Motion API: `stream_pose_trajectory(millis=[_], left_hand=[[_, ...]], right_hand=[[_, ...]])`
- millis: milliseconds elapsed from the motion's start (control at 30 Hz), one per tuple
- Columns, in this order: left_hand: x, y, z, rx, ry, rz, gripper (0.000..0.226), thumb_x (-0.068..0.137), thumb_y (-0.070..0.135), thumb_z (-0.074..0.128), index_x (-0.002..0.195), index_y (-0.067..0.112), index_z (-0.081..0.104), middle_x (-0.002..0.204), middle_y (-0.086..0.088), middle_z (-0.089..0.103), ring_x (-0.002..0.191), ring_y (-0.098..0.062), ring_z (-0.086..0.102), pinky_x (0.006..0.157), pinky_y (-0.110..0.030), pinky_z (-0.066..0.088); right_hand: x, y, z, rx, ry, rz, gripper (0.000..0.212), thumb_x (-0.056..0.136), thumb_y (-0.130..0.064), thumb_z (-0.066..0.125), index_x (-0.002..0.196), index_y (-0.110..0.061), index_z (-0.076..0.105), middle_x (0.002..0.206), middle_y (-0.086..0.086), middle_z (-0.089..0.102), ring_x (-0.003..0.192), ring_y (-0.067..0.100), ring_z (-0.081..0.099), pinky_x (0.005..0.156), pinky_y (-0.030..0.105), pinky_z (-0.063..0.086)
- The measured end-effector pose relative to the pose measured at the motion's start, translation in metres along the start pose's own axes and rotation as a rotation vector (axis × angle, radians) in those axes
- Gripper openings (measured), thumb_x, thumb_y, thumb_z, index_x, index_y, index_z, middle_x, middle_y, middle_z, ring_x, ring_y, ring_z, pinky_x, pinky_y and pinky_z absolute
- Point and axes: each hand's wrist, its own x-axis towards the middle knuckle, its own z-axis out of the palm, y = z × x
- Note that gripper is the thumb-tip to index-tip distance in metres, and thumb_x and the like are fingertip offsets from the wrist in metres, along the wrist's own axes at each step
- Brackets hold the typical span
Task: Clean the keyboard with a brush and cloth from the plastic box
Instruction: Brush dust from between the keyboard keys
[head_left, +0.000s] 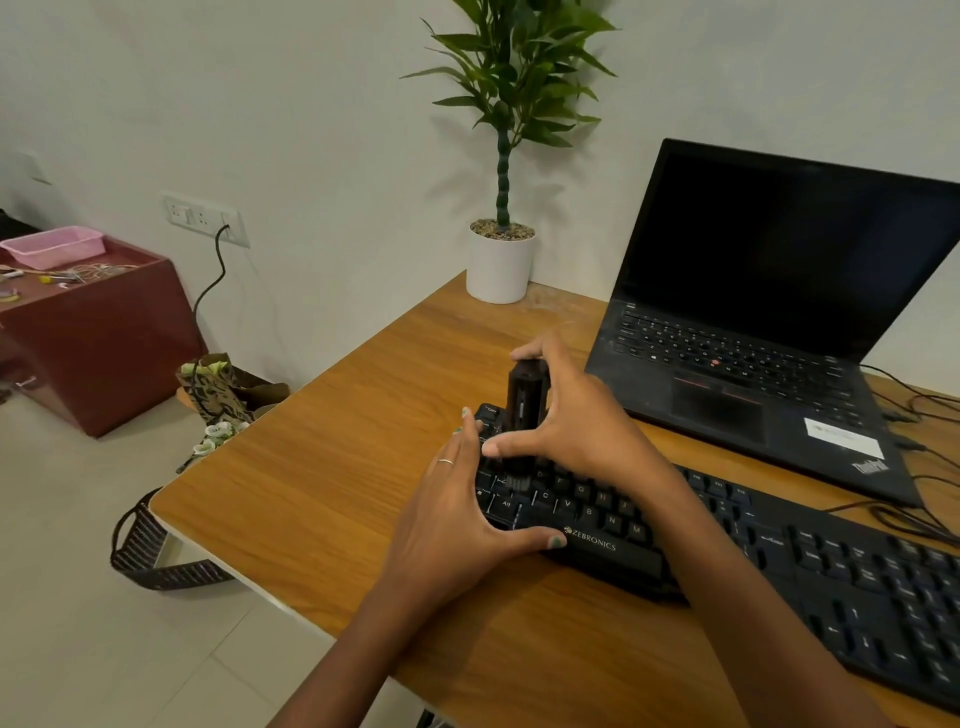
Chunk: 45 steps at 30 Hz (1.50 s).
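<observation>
A black Zebronics keyboard (779, 561) lies across the wooden desk (322, 467). My right hand (571, 421) grips a black brush (523, 410) that stands upright, its bristles down on the keys at the keyboard's left end. My left hand (457, 525) holds the keyboard's left end, fingers along the side edge and thumb on the front edge by the logo. A pink plastic box (52, 247) sits on a maroon cabinet far left. No cloth is in view.
An open black laptop (753, 322) stands behind the keyboard, with cables (914, 415) trailing to its right. A potted plant (501, 260) sits at the desk's back corner. On the floor left of the desk lie a patterned bag (218, 389) and a dark strap (145, 551).
</observation>
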Motion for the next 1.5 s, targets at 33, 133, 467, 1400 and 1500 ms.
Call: stream_pose_trajectory(millis=[33, 133, 467, 1400, 1500], left_hand=[[0.000, 0.000, 0.000, 0.007, -0.002, 0.001, 0.140, 0.049, 0.085, 0.065, 0.150, 0.033, -0.016, 0.160, 0.014, 0.013, 0.144, -0.005, 0.014, 0.113, -0.033, 0.031], [0.000, 0.001, 0.000, 0.007, 0.002, 0.001, 0.140, 0.050, 0.083, 0.066, 0.150, 0.032, -0.017, 0.160, 0.015, 0.011, 0.144, -0.003, 0.012, 0.113, -0.030, 0.029], [0.000, 0.000, 0.000, -0.022, 0.005, -0.003, 0.140, 0.050, 0.082, 0.068, 0.150, 0.033, -0.017, 0.160, 0.016, 0.011, 0.145, -0.005, 0.013, 0.114, -0.032, 0.030], [0.000, -0.001, -0.006, -0.191, 0.013, -0.013, 0.142, 0.043, 0.078, 0.073, 0.151, 0.036, -0.009, 0.156, 0.015, 0.023, 0.141, -0.004, 0.024, 0.111, -0.037, 0.036], [-0.001, 0.000, -0.006, -0.168, 0.013, -0.007, 0.142, 0.043, 0.078, 0.071, 0.150, 0.035, -0.011, 0.157, 0.017, 0.021, 0.140, -0.002, 0.022, 0.111, -0.031, 0.033]], right_hand=[[0.000, 0.001, 0.003, -0.040, 0.056, -0.006, 0.077, 0.062, -0.038, 0.085, 0.119, -0.031, 0.033, 0.095, -0.015, 0.051, 0.077, 0.003, 0.053, 0.063, 0.020, 0.043], [-0.002, -0.003, 0.009, -0.132, 0.162, -0.044, 0.077, 0.063, -0.039, 0.084, 0.120, -0.029, 0.032, 0.101, -0.012, 0.051, 0.084, 0.008, 0.054, 0.068, 0.024, 0.046], [-0.003, -0.006, 0.006, -0.025, 0.033, -0.025, 0.079, 0.061, -0.037, 0.085, 0.119, -0.031, 0.032, 0.098, -0.013, 0.053, 0.084, 0.007, 0.056, 0.064, 0.020, 0.044], [-0.008, -0.006, 0.006, 0.029, -0.017, -0.064, 0.079, 0.062, -0.036, 0.085, 0.122, -0.033, 0.034, 0.101, -0.013, 0.055, 0.082, 0.004, 0.058, 0.064, 0.017, 0.045], [-0.009, -0.008, 0.013, -0.134, 0.174, -0.087, 0.078, 0.065, -0.038, 0.083, 0.124, -0.029, 0.033, 0.103, -0.012, 0.053, 0.088, 0.007, 0.057, 0.069, 0.022, 0.046]])
